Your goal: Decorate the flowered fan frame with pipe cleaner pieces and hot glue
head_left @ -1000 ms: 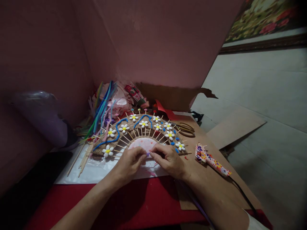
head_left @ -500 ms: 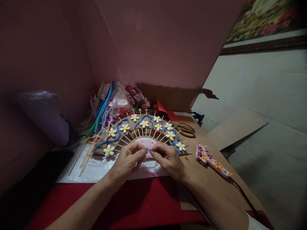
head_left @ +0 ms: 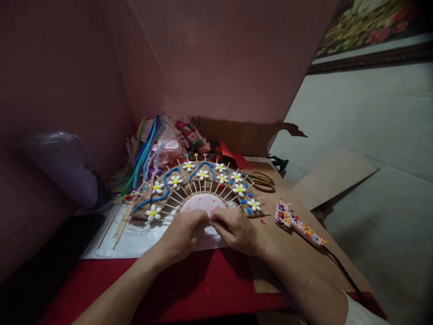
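Note:
A half-round woven fan piece (head_left: 199, 185) lies on the table, made of twine over wooden sticks, with white flowers, blue pipe-cleaner curves and a pink centre (head_left: 203, 201). My left hand (head_left: 184, 232) and my right hand (head_left: 235, 229) meet fingertip to fingertip just below the pink centre. Both hands have their fingers curled in a pinch. What they pinch is hidden now; it is too small to name.
A flower-patterned glue gun (head_left: 297, 224) with a black cord lies to the right. Scissors (head_left: 262, 181) lie behind it. Pipe cleaners (head_left: 145, 151) and loose sticks (head_left: 118, 223) sit at the left, beside a purple bag (head_left: 64, 164). Torn cardboard (head_left: 243, 135) leans on the pink wall.
Both hands have slid a little toward me, off the pink centre, which now shows more fully. The small purple bit seen between the fingertips earlier is hidden.

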### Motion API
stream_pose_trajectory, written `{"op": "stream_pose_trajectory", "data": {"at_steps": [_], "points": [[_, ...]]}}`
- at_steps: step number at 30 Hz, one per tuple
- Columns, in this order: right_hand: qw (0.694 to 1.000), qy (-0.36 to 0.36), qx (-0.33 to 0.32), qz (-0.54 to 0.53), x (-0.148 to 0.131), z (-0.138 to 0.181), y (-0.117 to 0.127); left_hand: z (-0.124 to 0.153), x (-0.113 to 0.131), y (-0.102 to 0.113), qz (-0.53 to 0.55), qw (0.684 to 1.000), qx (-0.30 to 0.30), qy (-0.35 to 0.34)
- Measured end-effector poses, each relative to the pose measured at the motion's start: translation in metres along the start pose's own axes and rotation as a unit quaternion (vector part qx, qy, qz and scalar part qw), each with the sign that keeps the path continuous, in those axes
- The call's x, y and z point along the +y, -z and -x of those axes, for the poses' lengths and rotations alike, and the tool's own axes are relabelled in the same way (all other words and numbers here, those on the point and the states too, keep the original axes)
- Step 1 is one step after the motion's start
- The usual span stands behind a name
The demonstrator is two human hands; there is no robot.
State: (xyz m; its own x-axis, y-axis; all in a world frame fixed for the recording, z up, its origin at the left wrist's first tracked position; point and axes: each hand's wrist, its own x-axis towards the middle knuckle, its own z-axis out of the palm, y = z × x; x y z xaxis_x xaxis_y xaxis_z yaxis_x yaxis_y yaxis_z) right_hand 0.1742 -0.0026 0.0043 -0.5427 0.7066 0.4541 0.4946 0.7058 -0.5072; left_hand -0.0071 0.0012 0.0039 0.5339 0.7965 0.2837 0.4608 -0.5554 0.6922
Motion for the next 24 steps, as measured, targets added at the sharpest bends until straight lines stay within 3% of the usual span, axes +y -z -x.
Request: {"op": "stream_pose_trajectory", "data": {"at_steps": [4, 8, 11, 15, 19, 24], "points": [[0.979, -0.091, 0.054, -0.174, -0.002, -0.004, 0.003, -0.001, 0.009, 0.01, 0.232, 0.969, -0.051, 0.061], [0.943, -0.129, 0.08, -0.295, -0.004, -0.006, -0.003, -0.001, 0.016, 0.008, 0.355, 0.926, 0.009, 0.124], [0.948, -0.122, 0.078, -0.284, -0.006, -0.005, -0.009, -0.001, 0.016, 0.001, 0.317, 0.94, 0.071, 0.104], [0.947, -0.125, 0.065, -0.288, -0.01, -0.003, -0.012, 0.001, 0.014, -0.007, 0.155, 0.977, 0.138, 0.042], [0.946, -0.132, 0.054, -0.291, -0.014, -0.003, -0.011, 0.004, 0.014, -0.012, 0.028, 0.984, 0.176, 0.006], [0.954, -0.141, 0.054, -0.258, -0.014, -0.003, -0.008, 0.001, 0.011, -0.011, 0.076, 0.984, 0.158, 0.036]]}}
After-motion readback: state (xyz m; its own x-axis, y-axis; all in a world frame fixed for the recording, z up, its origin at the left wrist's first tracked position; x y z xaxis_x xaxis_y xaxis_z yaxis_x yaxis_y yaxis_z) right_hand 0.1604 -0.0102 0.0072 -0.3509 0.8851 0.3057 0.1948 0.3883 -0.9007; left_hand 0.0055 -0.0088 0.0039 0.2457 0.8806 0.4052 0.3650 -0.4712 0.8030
